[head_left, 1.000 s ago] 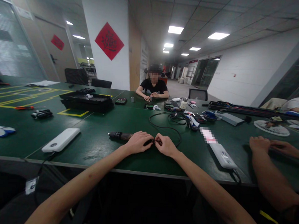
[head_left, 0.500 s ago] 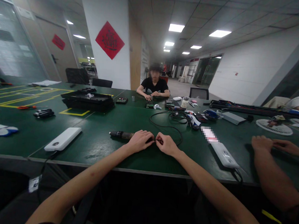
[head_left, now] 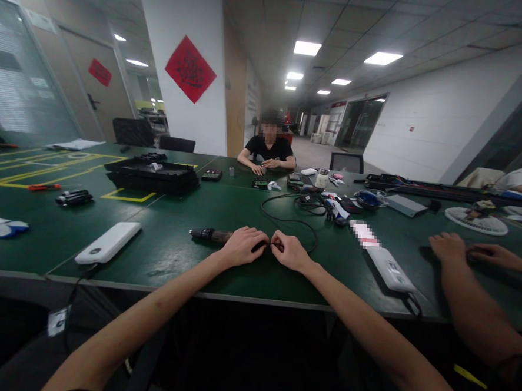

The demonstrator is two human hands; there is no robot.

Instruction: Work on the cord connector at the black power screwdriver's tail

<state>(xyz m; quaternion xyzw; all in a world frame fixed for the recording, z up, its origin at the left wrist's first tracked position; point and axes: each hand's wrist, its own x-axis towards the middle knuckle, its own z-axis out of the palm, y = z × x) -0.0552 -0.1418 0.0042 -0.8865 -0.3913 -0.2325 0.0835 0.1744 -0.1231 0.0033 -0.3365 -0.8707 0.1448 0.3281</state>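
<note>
A dark electric screwdriver [head_left: 209, 235] lies on the green table with its tip pointing left. My left hand [head_left: 244, 246] rests beside its rear end, hiding that part, with thumb and fingers closed on a black cable. My right hand [head_left: 291, 253] pinches the same cable a short way to the right. A small stretch of it bridges the narrow gap between my fingertips. Beyond my hands, a loop of the black cable [head_left: 286, 221] curves across the tabletop towards a tangle farther back.
White power banks [head_left: 110, 242] [head_left: 393, 270] with cords lie left and right. Behind are a black tray-like housing [head_left: 153, 176], a pouch-like dark bundle [head_left: 74, 197] and a white round grille [head_left: 476, 221]. A co-worker's hands [head_left: 450, 247] are at right; another person [head_left: 270, 152] sits opposite.
My hands have barely moved; slightly more cable shows between my fingertips. The co-worker's near hand at right has shifted a little left, its fingers now spread forward.
</note>
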